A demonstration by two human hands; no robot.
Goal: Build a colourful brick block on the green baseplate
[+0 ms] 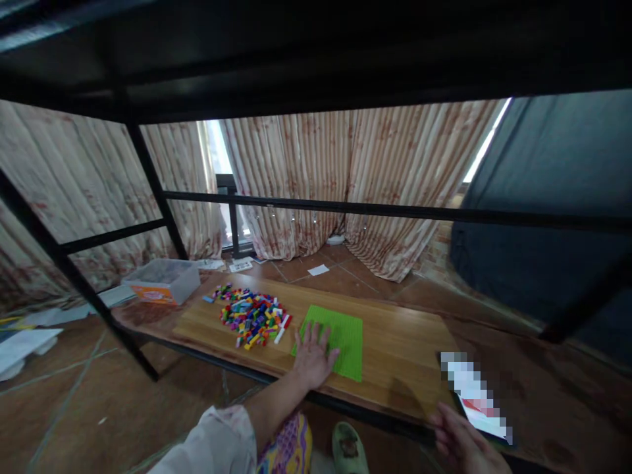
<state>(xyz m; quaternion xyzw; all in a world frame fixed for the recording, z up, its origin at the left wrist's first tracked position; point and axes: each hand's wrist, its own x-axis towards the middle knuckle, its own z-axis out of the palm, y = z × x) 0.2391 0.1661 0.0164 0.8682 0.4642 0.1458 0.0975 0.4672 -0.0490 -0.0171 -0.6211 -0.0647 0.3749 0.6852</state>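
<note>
My left hand lies with its fingers spread on a bright green building-brick baseplate, covering the plate's near left part. Left of the plate, a loose pile of small coloured building bricks is spread over the wooden board. At the lower right, my right hand is closed, fingers curled together near the board's front edge. Whatever it may hold is too small or hidden to make out. Just beyond that hand rests a flat device with a pixelated screen.
A clear plastic box with an orange label stands at the bench's left end. Black metal bars cross behind the board, and a dark panel hangs low overhead. Papers lie at left. Curtains hang behind.
</note>
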